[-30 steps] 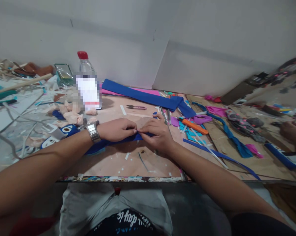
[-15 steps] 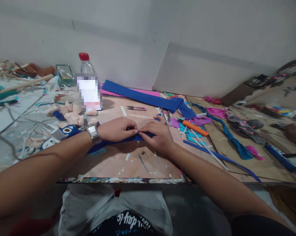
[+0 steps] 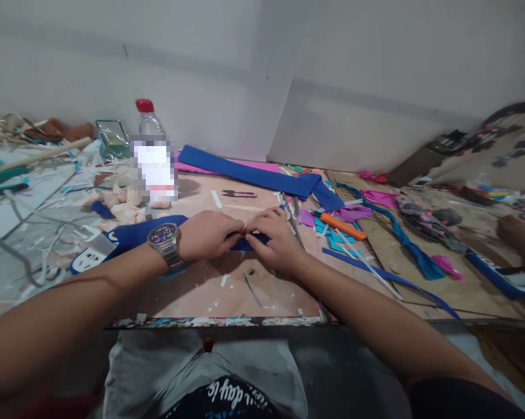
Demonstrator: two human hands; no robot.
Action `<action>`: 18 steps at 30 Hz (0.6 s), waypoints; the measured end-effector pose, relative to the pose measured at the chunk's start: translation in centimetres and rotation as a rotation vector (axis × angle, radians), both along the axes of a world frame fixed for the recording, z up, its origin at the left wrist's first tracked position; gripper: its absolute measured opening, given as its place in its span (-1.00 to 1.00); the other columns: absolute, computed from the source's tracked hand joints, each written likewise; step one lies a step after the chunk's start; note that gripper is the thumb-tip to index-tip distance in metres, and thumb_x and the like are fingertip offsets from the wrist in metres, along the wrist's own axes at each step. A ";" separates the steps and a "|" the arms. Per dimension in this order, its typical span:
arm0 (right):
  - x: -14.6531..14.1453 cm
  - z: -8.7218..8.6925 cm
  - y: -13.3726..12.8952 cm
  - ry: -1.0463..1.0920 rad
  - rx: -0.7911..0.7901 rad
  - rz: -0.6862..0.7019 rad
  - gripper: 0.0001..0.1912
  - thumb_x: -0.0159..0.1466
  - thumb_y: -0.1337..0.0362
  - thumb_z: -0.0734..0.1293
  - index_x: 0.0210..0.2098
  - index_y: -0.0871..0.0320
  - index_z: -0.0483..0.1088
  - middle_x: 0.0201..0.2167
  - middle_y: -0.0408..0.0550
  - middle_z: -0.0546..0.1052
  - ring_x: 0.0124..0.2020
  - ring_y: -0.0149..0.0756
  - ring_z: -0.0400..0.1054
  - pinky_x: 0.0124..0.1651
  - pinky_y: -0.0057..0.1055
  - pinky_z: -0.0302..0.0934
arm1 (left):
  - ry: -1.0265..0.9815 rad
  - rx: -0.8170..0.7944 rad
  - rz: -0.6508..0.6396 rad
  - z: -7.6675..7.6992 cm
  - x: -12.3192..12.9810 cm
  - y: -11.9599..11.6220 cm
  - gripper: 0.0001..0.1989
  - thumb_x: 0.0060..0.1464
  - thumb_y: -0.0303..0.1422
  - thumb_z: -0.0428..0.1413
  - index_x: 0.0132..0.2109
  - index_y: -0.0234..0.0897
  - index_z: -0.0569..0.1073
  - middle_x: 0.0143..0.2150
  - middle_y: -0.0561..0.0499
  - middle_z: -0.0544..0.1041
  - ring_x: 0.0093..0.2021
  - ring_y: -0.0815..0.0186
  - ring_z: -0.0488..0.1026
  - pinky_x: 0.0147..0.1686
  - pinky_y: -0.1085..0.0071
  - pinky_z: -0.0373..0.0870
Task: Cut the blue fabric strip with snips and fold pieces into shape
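A strip of blue fabric (image 3: pixel 134 233) runs along the worktable from the white power strip to my fingers. My left hand (image 3: pixel 210 234), with a round-faced watch at the wrist, is closed on the fabric between thumb and fingers. Right beside it, my right hand (image 3: pixel 274 240) pinches the same fabric, its fingertips touching or nearly touching the left ones. Part of the fabric is hidden under both hands. Behind the hands lie small thread snips (image 3: pixel 240 194) and a wide folded blue band (image 3: pixel 249 173).
A phone (image 3: pixel 155 169) leans on a red-capped bottle (image 3: pixel 149 119). Left are a power strip (image 3: pixel 92 256), cables and peach scraps. To the right lie an orange cutter (image 3: pixel 343 226), a thin blue strip (image 3: pixel 388 278) and coloured scraps. Another person's hand (image 3: pixel 519 235) shows at far right.
My left wrist has turned, so the watch face now shows. The blue fabric at the left now lies above my wrist, over the power strip's end. The view has shifted slightly.
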State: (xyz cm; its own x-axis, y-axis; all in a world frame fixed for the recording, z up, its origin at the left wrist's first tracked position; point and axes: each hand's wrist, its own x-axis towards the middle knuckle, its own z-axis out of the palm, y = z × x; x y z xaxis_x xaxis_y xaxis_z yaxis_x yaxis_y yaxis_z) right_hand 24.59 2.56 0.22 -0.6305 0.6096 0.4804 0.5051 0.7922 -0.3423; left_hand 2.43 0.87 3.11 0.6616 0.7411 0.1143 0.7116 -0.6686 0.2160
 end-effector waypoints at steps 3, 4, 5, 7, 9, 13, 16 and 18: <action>-0.2 0.1 -0.1 -0.009 -0.044 0.009 -0.88 0.34 0.35 0.28 -0.29 0.10 0.46 -0.28 -0.08 0.63 -0.11 -0.16 0.41 0.15 -0.04 -0.01 | 0.048 0.019 -0.003 0.1 0.3 -0.2 -0.70 0.43 -0.27 -0.07 -0.10 -0.23 0.54 -0.17 -0.06 0.66 -0.22 0.20 0.56 -0.30 0.34 0.22; -0.2 0.1 -0.1 -0.011 -0.054 0.010 -0.87 0.33 0.36 0.27 -0.30 0.10 0.45 -0.29 -0.08 0.62 -0.11 -0.16 0.40 0.15 -0.04 -0.01 | 0.067 0.021 0.002 0.1 0.3 -0.2 -0.70 0.43 -0.27 -0.07 -0.08 -0.23 0.54 -0.15 -0.06 0.67 -0.21 0.20 0.56 -0.30 0.34 0.24; -0.2 0.1 -0.1 -0.013 -0.060 0.008 -0.88 0.32 0.37 0.27 -0.31 0.10 0.44 -0.29 -0.08 0.61 -0.10 -0.15 0.40 0.14 -0.04 -0.02 | 0.083 0.022 0.009 0.1 0.4 -0.2 -0.70 0.44 -0.27 -0.07 -0.07 -0.23 0.54 -0.13 -0.07 0.67 -0.20 0.20 0.57 -0.30 0.34 0.24; -0.2 0.0 -0.1 -0.001 -0.060 -0.003 -0.91 0.29 0.36 0.29 -0.32 0.10 0.43 -0.30 -0.08 0.60 -0.09 -0.13 0.40 0.14 -0.04 -0.02 | 0.099 0.020 0.025 0.1 0.5 -0.2 -0.70 0.44 -0.25 -0.06 -0.06 -0.23 0.55 -0.14 -0.07 0.67 -0.21 0.19 0.58 -0.30 0.34 0.25; -0.1 -0.1 0.0 0.016 -0.051 -0.015 -0.95 0.28 0.33 0.33 -0.31 0.09 0.45 -0.30 -0.07 0.60 -0.09 -0.12 0.40 0.14 -0.04 -0.01 | 0.095 0.010 0.043 0.1 0.5 -0.1 -0.68 0.44 -0.23 -0.05 -0.07 -0.22 0.57 -0.18 -0.07 0.67 -0.22 0.18 0.58 -0.30 0.34 0.24; 0.0 -0.1 0.0 -0.003 -0.037 -0.002 -0.93 0.33 0.29 0.32 -0.28 0.09 0.47 -0.28 -0.06 0.60 -0.09 -0.12 0.40 0.14 -0.03 -0.01 | 0.021 -0.045 0.064 0.0 0.1 0.2 -0.66 0.42 -0.19 -0.03 -0.08 -0.22 0.60 -0.24 -0.06 0.66 -0.25 0.19 0.55 -0.31 0.35 0.20; 0.0 -0.1 0.0 -0.011 -0.035 -0.001 -0.93 0.33 0.31 0.32 -0.28 0.10 0.46 -0.28 -0.07 0.60 -0.09 -0.13 0.41 0.14 -0.03 -0.02 | -0.046 -0.135 0.058 0.1 -0.4 0.6 -0.67 0.39 -0.20 -0.01 -0.13 -0.23 0.61 -0.31 -0.04 0.64 -0.35 0.25 0.48 -0.34 0.36 0.16; 0.0 -0.2 0.1 -0.002 -0.034 -0.014 -0.94 0.32 0.30 0.33 -0.29 0.10 0.46 -0.29 -0.07 0.59 -0.10 -0.13 0.41 0.14 -0.03 -0.02 | -0.063 -0.191 0.040 0.4 -0.7 0.8 -0.68 0.36 -0.24 -0.01 -0.18 -0.24 0.61 -0.35 -0.02 0.62 -0.41 0.30 0.42 -0.36 0.36 0.13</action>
